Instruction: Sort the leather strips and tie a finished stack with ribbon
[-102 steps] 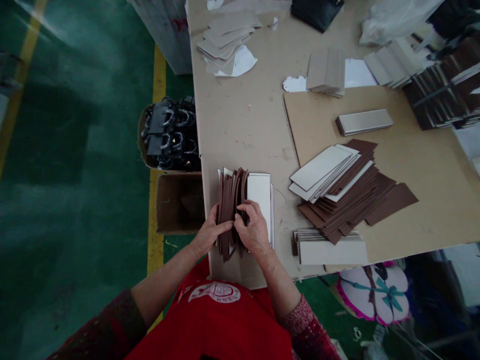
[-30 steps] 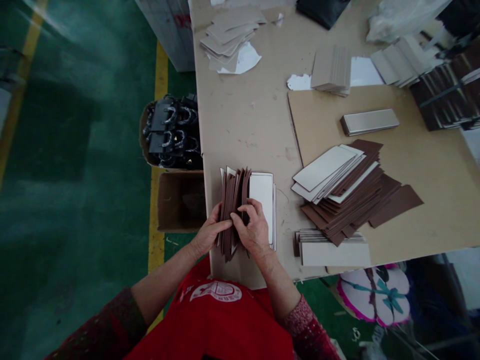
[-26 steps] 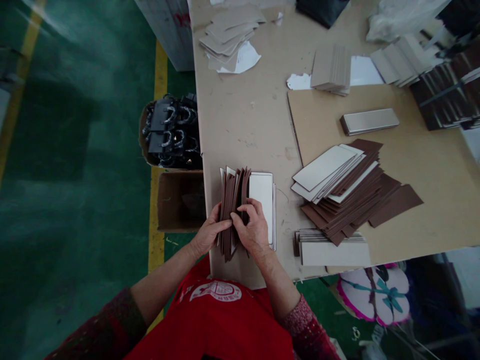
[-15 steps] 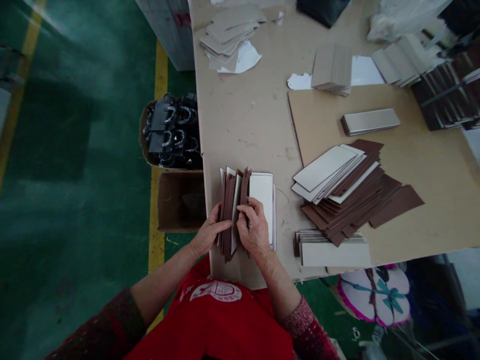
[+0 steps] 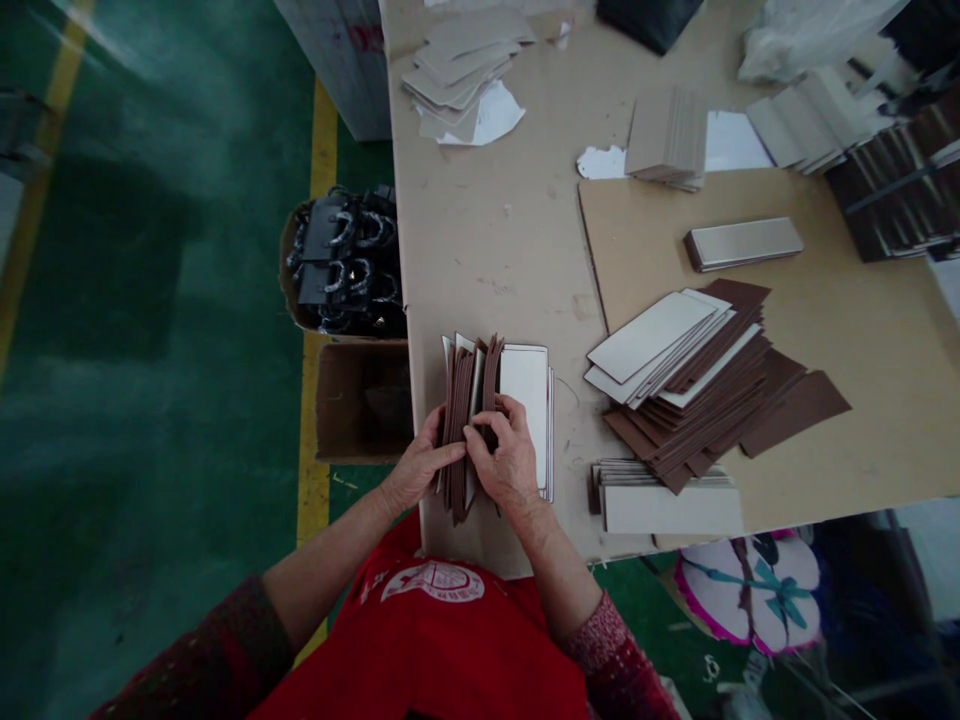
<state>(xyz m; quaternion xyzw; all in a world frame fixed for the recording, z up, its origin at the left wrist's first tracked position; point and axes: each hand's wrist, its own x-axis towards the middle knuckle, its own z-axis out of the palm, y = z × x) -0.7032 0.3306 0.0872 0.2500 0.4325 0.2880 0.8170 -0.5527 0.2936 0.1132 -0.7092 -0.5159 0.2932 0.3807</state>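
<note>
A bundle of brown and white strips (image 5: 459,385) stands on edge at the table's near left corner. My left hand (image 5: 421,462) is wrapped round its left side, thumb across the front. On the other side, my right hand (image 5: 506,450) has its thumb and forefinger brought together at the strips, with its other fingers bent round a few brown ones (image 5: 491,372). What lies inside the right hand's grip is partly hidden. Flat white pieces with dark edges (image 5: 525,365) lie beneath and to the right of that hand.
A loose pile of brown and white strips (image 5: 697,370) lies on a tan board (image 5: 885,330) to the right, beside a row of white strips (image 5: 671,508). Grey card pieces (image 5: 469,60) lie at the back. Left of the table are a box of black bags (image 5: 341,265) and an open carton (image 5: 330,400).
My right thumb and forefinger have shifted slightly left across the strips. My left hand keeps its hold, and the bundle stays in place.
</note>
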